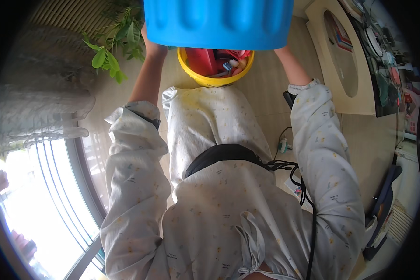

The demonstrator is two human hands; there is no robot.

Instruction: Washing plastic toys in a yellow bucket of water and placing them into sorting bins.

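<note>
A blue plastic tub (218,24) with fluted sides is raised in front of me at the top of the view, its upper part cut off by the frame. My left hand (155,47) grips it at the left side and my right hand (282,49) at the right; the tub hides most of the fingers. Below and partly behind it stands a round yellow bucket (213,81). Inside the bucket lie a red plastic piece (200,61), a small blue item (227,66) and other small things that look like toys.
A leafy green plant (106,57) and a grey curtain (45,94) are on the left, above a bright window (56,196). At right stands a pale cabinet (315,45) with a cluttered dark top. A black cable (313,227) hangs along my right arm.
</note>
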